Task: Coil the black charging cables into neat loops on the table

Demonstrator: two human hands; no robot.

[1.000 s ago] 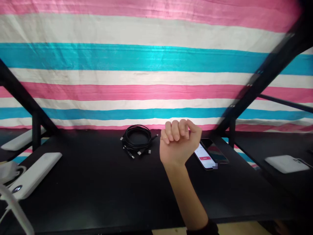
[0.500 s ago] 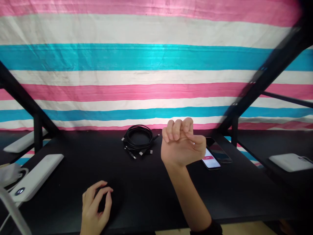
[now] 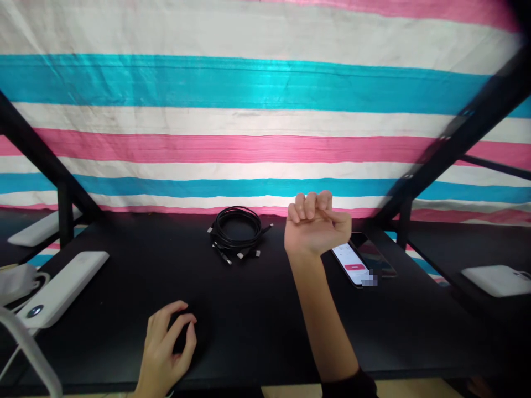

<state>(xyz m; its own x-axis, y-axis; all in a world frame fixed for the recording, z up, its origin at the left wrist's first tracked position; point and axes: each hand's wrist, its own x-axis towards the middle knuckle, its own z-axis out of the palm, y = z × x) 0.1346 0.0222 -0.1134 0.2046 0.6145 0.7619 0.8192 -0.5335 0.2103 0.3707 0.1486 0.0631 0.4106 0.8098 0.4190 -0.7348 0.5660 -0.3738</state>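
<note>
My left hand (image 3: 170,342) rests at the front of the black table, left of centre, fingers curved and apart, holding nothing. My right hand (image 3: 316,229) is raised, palm side showing, with its fingers curled over and the thumb bent towards them; nothing shows in it. Behind and to the right of it lies a phone with a lit screen (image 3: 352,265), partly hidden by the hand, and beside that a dark phone (image 3: 375,255). A coiled black cable (image 3: 237,243) with several plugs lies at the back middle, between my hands.
A long white power bank (image 3: 68,287) lies at the left, near a white charger (image 3: 16,282) and a pale curved bar (image 3: 31,348). Black frame legs (image 3: 448,143) slope on both sides. Another white device (image 3: 495,280) sits at far right, before a striped sheet (image 3: 257,149).
My right hand has moved slightly right and up, uncovering more of the lit phone. The view has tilted a little. My left hand keeps its curved shape.
</note>
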